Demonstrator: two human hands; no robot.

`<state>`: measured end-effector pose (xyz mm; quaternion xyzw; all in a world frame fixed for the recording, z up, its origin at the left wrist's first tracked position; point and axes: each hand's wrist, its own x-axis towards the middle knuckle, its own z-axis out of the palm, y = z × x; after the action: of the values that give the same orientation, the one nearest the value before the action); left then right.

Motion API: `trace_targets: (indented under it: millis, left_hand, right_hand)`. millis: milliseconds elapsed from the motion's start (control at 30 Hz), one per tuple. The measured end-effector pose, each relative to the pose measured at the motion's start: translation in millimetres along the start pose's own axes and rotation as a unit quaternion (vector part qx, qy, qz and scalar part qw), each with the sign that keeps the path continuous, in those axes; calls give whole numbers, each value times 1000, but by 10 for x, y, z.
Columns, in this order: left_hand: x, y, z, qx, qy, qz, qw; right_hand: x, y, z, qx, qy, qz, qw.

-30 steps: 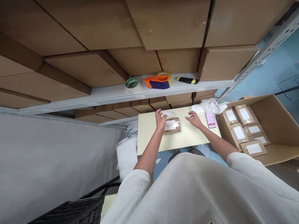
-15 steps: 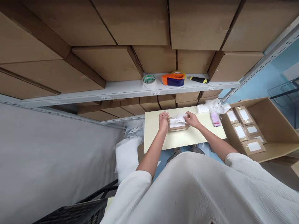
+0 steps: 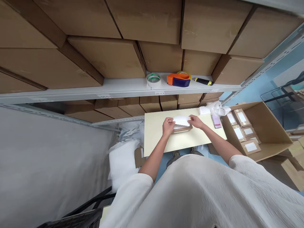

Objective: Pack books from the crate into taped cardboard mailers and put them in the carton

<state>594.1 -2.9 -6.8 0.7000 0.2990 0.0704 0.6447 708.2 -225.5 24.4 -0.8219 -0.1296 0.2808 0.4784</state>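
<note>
A white label (image 3: 181, 120) is stretched between my two hands over a small cardboard box (image 3: 182, 129) on the pale yellow table (image 3: 156, 139). My left hand (image 3: 168, 126) pinches the label's left edge, close beside the box. At the opposite edge, my right hand (image 3: 196, 121) grips the label between thumb and fingers. The label hides most of the box's top; its near side shows below. Whether the label touches the box I cannot tell.
A phone (image 3: 216, 121) and crumpled white paper (image 3: 215, 108) lie at the table's right. Beside it stands a large open carton (image 3: 273, 126) with several labelled boxes. On the shelf above are a tape roll (image 3: 153, 80), an orange tape dispenser (image 3: 178, 80) and a utility knife (image 3: 203, 81).
My right hand came left from the table's right part and took hold of the label. Both hands now hold it spread flat over the box, where it was raised and bent before.
</note>
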Motion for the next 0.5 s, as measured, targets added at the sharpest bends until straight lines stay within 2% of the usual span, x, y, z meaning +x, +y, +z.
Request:
trace_targets:
  millis: [100,200,367,500]
  left_hand:
    - [-71,-69,6,74,13,-4,997]
    - [-135,-131,-4,158,12,25,987]
    - [-165,-206,-22,268,8,62,961]
    - [-157,-268,-7,287,6,74,955]
  right_hand:
    - [43,66,67,17,57,37,998]
    - [80,125,160,-9,94,48,994]
    - [115,208,315,-67,118,24,990]
    - [128,275,386,-88,119,8,989]
